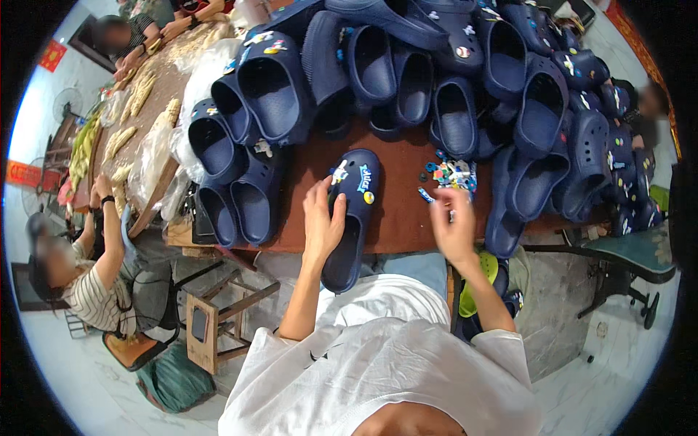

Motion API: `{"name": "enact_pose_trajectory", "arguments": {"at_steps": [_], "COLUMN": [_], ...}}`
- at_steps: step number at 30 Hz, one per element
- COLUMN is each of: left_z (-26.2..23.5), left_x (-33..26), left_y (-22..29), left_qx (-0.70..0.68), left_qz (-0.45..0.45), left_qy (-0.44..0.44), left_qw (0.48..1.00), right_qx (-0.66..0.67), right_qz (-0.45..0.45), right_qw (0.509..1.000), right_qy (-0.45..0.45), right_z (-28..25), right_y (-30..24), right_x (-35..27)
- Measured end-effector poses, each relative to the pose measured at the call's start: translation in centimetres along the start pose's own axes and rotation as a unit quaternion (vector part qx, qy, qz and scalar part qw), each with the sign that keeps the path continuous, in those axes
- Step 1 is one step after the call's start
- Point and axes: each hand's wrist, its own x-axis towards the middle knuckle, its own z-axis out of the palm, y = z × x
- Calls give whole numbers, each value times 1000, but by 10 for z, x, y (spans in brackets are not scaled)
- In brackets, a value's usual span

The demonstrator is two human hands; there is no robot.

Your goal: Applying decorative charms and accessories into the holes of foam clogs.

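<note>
A navy clog (355,247) lies on the brown tabletop in front of me, its toe pointing away and its heel overhanging the near edge. Colourful shoe charms (363,180) sit on its toe. My left hand (322,221) grips the clog's left side, thumb over the upper near the opening. To the right, my right hand (454,227) is above the near side of a small heap of loose shoe charms (454,174). Motion smears its fingers, and whether a charm is between them I cannot make out.
Stacked navy clogs (454,116) wall in the back and both sides of the brown tabletop (403,211). At left, people sit around another table (163,73) with corn cobs. A wooden stool (218,320) with a phone stands at lower left; a chair (625,254) is at right.
</note>
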Motion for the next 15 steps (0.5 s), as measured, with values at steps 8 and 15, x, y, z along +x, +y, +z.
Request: {"name": "enact_pose_trajectory", "arguments": {"at_steps": [8, 15], "left_z": [14, 5], "left_x": [-9, 12], "left_y": [3, -2], "left_qx": [3, 33], "left_qz": [-40, -50], "left_qy": [-42, -44], "left_qw": [998, 997], "right_qx": [25, -55], "right_qz": [131, 114], "right_qw": [979, 973], "right_qy": [-157, -192], "right_z": [109, 113], "right_y": [1, -1], "right_x": [21, 38]}}
